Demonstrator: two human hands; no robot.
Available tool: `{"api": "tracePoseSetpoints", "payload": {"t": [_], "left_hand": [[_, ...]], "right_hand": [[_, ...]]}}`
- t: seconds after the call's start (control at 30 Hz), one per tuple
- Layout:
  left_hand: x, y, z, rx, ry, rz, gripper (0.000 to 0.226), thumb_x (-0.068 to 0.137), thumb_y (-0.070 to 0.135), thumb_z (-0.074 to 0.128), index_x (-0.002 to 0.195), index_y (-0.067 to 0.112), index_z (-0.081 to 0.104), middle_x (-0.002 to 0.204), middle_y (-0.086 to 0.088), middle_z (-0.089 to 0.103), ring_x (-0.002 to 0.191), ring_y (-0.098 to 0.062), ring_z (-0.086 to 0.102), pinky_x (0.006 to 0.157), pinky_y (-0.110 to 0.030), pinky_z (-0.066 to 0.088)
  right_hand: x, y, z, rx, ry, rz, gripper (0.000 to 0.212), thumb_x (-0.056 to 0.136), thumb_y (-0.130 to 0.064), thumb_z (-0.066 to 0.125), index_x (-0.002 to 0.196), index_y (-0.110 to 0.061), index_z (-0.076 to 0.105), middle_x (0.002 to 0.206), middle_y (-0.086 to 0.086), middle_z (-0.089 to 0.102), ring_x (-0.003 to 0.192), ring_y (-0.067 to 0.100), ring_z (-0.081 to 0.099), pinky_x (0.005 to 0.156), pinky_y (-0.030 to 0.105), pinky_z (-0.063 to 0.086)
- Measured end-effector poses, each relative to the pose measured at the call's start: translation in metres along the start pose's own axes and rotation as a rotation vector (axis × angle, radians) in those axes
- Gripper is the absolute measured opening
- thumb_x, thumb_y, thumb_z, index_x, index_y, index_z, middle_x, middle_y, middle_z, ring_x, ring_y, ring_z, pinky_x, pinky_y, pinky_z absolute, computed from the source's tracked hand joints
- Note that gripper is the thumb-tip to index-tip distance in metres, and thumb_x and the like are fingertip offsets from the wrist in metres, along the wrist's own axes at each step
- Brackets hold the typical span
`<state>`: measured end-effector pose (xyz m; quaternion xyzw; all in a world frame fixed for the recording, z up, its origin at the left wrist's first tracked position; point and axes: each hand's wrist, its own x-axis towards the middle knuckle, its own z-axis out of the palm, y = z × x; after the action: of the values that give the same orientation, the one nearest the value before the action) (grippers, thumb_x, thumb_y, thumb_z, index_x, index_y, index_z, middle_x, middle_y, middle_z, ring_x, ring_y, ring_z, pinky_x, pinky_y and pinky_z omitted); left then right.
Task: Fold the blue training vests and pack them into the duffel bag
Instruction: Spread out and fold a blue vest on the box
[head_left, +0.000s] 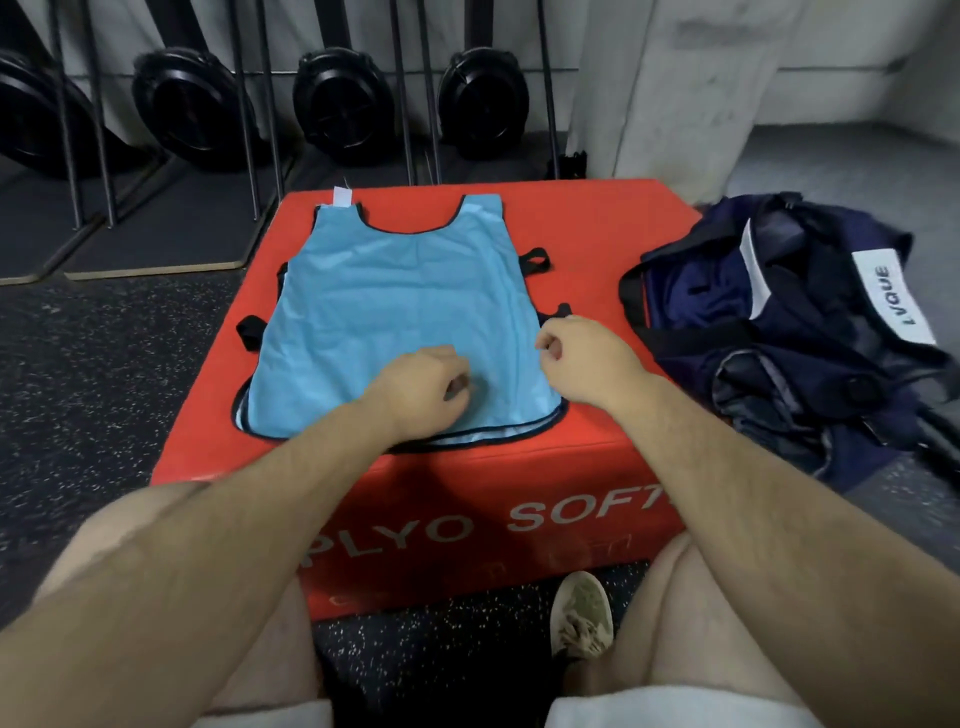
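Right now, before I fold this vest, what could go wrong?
The black side straps stick out from the blue vest and could bunch inside the fold. Its hem lies near the front edge of the red box, so a pull toward you may slide it off. The duffel bag sits slumped, so a folded vest may come undone going in.

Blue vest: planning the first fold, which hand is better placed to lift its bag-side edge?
Likely right. The right hand sits at the blue vest edge facing the duffel bag; the left hand is over mid-fabric near the hem.
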<state>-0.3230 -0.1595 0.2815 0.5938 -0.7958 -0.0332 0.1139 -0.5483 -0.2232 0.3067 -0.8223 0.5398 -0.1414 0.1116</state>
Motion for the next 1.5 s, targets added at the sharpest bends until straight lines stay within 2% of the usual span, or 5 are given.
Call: {"api": "tracePoseSetpoints", "payload": {"t": [0.33, 0.6, 0.77, 0.97, 1.5], "left_hand": [[0.112, 0.027, 0.029, -0.093, 0.022, -0.056, 0.033, 0.099, 0.028, 0.045, 0.127, 0.012, 0.052, 0.134, -0.008, 0.053, 0.122, -0.029, 0.049, 0.101, -0.042, 0.04], [0.115, 0.02, 0.051, 0.014, -0.021, -0.136, 0.051, 0.098, 0.058, 0.038, 0.144, 0.037, 0.043, 0.156, 0.005, 0.031, 0.142, -0.021, 0.025, 0.111, -0.045, 0.025], [0.123, 0.023, 0.051, -0.056, 0.03, -0.151, 0.039, 0.101, 0.054, 0.032, 0.131, 0.041, 0.052, 0.142, 0.004, 0.043, 0.132, -0.022, 0.033, 0.104, -0.042, 0.027], [0.174, -0.008, 0.039, 0.006, 0.077, -0.199, 0.037, 0.093, 0.027, 0.047, 0.129, 0.019, 0.053, 0.137, 0.001, 0.05, 0.129, -0.022, 0.039, 0.098, -0.036, 0.031], [0.209, -0.04, 0.052, 0.048, -0.244, -0.312, 0.062, 0.1, 0.057, 0.017, 0.156, 0.041, -0.004, 0.165, 0.012, -0.013, 0.152, -0.023, -0.015, 0.12, -0.056, -0.006]], "right_hand": [[0.079, 0.035, 0.0, 0.173, -0.097, 0.259, 0.051, 0.093, -0.038, 0.067, 0.136, -0.013, 0.056, 0.138, 0.009, 0.058, 0.127, 0.027, 0.054, 0.101, 0.03, 0.041], [0.093, 0.051, -0.008, 0.167, 0.028, 0.51, 0.01, 0.08, -0.009, 0.051, 0.087, -0.007, 0.058, 0.095, 0.015, 0.063, 0.083, 0.035, 0.062, 0.054, 0.027, 0.043], [0.093, 0.046, 0.0, -0.005, 0.091, 0.471, 0.043, 0.087, -0.015, 0.051, 0.13, -0.013, 0.056, 0.134, 0.012, 0.05, 0.125, 0.035, 0.045, 0.099, 0.041, 0.043], [0.123, 0.004, 0.022, 0.21, 0.071, 0.077, 0.053, 0.086, 0.0, 0.052, 0.137, -0.013, 0.053, 0.141, 0.007, 0.053, 0.133, 0.026, 0.044, 0.109, 0.034, 0.036], [0.191, 0.012, 0.065, 0.127, -0.124, 0.324, 0.055, 0.106, -0.034, 0.018, 0.16, -0.024, 0.018, 0.168, -0.006, -0.002, 0.154, 0.011, -0.007, 0.125, 0.039, -0.005]]}}
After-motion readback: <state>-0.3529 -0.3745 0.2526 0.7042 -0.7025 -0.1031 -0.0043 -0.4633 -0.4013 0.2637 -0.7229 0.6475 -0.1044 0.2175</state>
